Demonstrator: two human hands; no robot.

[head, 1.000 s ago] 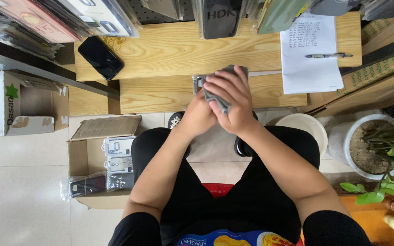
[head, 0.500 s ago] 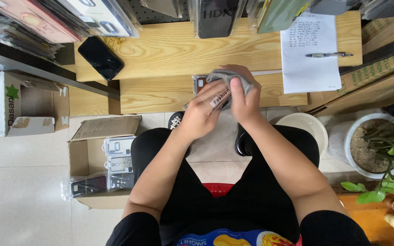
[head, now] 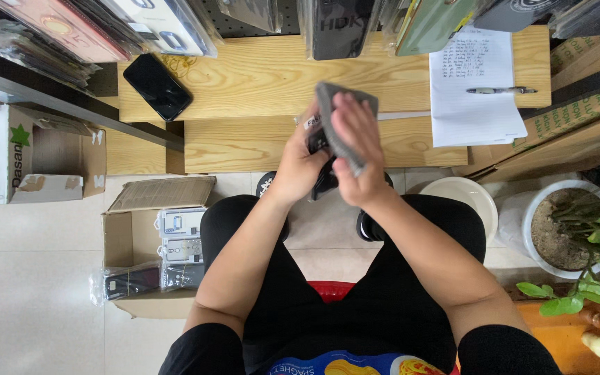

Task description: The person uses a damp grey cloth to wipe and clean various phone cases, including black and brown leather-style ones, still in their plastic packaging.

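Right hand (head: 355,149) presses a grey cloth (head: 338,114) against the dark case (head: 317,139) my left hand (head: 300,167) grips, over the wooden bench (head: 244,83). At ten o'clock lies a black phone (head: 157,86); at two, a white notepad (head: 473,83); at eight, an open carton (head: 154,243) on pale tiles.

The grey cloth (head: 345,121) in the right hand (head: 355,156) looks soft and matt, a woven fabric with no shine. The wooden desk (head: 258,83) shows pale, smooth boards with visible grain and a light sheen. On it, the black phone (head: 157,86) has a glossy glass face. The sheet of paper (head: 477,87) is flat and matt. Down left, the cardboard box (head: 133,236) is dull brown and rough-edged. Floor tiles (head: 29,278) gleam smooth.
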